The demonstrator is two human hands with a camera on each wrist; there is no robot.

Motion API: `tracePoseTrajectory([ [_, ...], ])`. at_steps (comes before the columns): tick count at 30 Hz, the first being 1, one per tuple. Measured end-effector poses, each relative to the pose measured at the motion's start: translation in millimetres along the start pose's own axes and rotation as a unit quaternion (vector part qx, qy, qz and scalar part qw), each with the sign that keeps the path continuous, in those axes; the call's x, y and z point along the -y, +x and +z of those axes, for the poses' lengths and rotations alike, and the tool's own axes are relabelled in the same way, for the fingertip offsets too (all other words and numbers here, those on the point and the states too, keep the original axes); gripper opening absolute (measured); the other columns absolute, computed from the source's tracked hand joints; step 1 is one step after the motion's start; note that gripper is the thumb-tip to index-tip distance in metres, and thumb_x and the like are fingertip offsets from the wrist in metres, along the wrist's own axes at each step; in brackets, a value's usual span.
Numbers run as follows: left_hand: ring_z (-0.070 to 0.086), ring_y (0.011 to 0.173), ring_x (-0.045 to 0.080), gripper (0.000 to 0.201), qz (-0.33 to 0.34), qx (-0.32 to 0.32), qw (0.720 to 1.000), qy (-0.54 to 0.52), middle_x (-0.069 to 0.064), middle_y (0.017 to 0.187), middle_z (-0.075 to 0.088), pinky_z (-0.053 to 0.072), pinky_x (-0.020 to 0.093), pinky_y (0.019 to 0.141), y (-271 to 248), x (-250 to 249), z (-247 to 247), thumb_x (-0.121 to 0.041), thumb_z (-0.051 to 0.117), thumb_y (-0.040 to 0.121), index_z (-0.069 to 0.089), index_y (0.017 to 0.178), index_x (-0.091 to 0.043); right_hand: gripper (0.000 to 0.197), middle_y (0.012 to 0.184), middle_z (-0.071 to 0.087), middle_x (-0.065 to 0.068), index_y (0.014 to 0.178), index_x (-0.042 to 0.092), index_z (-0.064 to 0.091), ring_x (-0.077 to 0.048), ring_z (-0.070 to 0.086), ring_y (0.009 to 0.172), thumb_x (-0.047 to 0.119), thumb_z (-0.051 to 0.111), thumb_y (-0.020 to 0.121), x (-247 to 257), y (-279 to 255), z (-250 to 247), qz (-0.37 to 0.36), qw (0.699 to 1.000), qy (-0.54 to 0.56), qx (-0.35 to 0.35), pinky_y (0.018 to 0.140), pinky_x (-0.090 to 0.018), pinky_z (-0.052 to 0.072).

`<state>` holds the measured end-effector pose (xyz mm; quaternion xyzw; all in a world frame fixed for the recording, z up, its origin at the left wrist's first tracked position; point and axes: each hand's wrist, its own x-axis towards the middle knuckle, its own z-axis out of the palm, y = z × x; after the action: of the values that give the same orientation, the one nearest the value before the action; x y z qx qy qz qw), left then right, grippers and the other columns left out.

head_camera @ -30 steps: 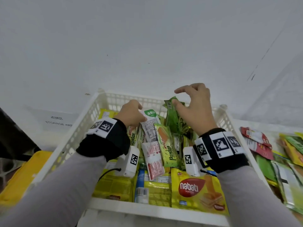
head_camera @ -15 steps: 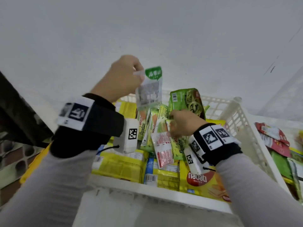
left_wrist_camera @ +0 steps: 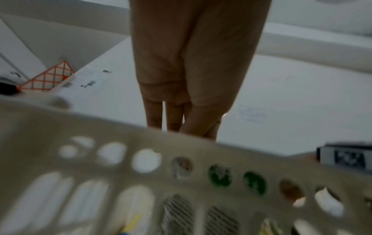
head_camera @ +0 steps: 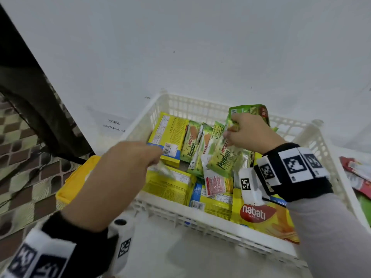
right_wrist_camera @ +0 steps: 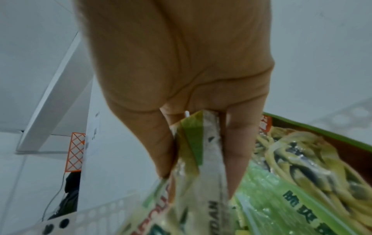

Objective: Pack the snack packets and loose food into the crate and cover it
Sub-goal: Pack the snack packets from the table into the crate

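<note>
Upright, green Pandan packets (head_camera: 221, 157) fill white lattice crate (head_camera: 313, 141)

Grey sleeves (head_camera: 329, 227), black wristbands (head_camera: 297, 173), white coded tags (head_camera: 295, 164)
</note>
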<state>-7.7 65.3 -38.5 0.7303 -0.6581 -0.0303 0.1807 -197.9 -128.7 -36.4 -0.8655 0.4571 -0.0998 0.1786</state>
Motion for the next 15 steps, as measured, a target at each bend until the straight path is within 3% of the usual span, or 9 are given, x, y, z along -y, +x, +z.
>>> tracePoseTrajectory([
  [2,0.062,0.079,0.03,0.025,-0.065,0.055,0.995,0.047,0.006,0.083,0.069,0.05,0.042,0.072,-5.5,14.8,11.4,0.0,0.053,0.075,0.07,0.082,-0.016,0.021,0.088,0.063,-0.007,0.074,0.014,0.044,-0.018,0.064,0.075,0.018,0.053,0.092,6.1,-3.4,-3.0,-0.013,0.999,0.046,-0.005,0.056,-0.025,0.045],
  [5,0.062,0.09,0.025,0.028,-0.114,0.074,0.989,0.064,0.004,0.095,0.07,0.049,0.037,0.081,-5.8,26.0,17.1,0.0,0.055,0.077,0.068,0.075,-0.025,0.014,0.085,0.063,-0.004,0.084,0.022,0.05,-0.015,0.067,0.066,0.009,0.047,0.091,19.6,-7.2,-7.6,-0.016,0.978,0.207,0.019,0.053,-0.03,0.051],
  [8,0.058,0.083,0.018,0.024,-0.117,0.157,0.97,0.141,-0.002,0.089,0.063,0.049,0.03,0.072,2.2,22.6,14.6,-0.008,0.048,0.084,0.05,0.067,-0.025,0.023,0.087,0.064,-0.007,0.105,0.019,0.053,-0.01,0.067,0.056,0.004,0.046,0.089,33.7,-4.7,-0.1,0.002,0.945,0.311,0.096,0.048,-0.023,0.052],
  [10,0.058,0.098,0.019,0.026,-0.083,0.18,0.973,0.118,0.001,0.104,0.064,0.046,0.026,0.081,11.9,18.6,12.4,-0.004,0.046,0.083,0.064,0.084,-0.023,0.032,0.101,0.062,-0.014,0.119,0.013,0.047,-0.019,0.069,0.069,0.001,0.05,0.089,43.7,-1.5,14.4,0.035,0.936,0.293,0.19,0.054,-0.027,0.056],
  [11,0.056,0.108,0.017,0.035,-0.065,0.184,0.978,0.068,-0.002,0.114,0.064,0.042,0.023,0.087,17.6,15.4,11.9,-0.002,0.045,0.081,0.069,0.095,-0.024,0.039,0.111,0.059,-0.016,0.125,0.011,0.043,-0.025,0.069,0.081,0.001,0.053,0.089,47.8,-0.4,21.7,0.047,0.932,0.268,0.24,0.062,-0.031,0.058],
  [13,0.05,0.119,0.01,0.038,-0.037,0.227,0.973,-0.032,-0.009,0.125,0.06,0.034,0.015,0.095,24.9,7.3,14.8,-0.002,0.046,0.083,0.071,0.101,-0.025,0.052,0.122,0.051,-0.015,0.133,0.01,0.037,-0.031,0.063,0.099,0.006,0.06,0.087,55.1,-0.8,35.9,0.046,0.931,0.198,0.305,0.072,-0.036,0.056],
  [15,0.051,0.121,0.015,0.027,-0.047,0.315,0.947,-0.035,-0.003,0.127,0.06,0.037,0.025,0.102,27.6,2.9,24.3,-0.01,0.047,0.089,0.07,0.101,-0.018,0.053,0.109,0.051,-0.009,0.134,0.006,0.035,-0.025,0.059,0.089,0.01,0.06,0.088,61.0,-4.1,47.8,0.012,0.943,0.136,0.303,0.066,-0.032,0.051],
])
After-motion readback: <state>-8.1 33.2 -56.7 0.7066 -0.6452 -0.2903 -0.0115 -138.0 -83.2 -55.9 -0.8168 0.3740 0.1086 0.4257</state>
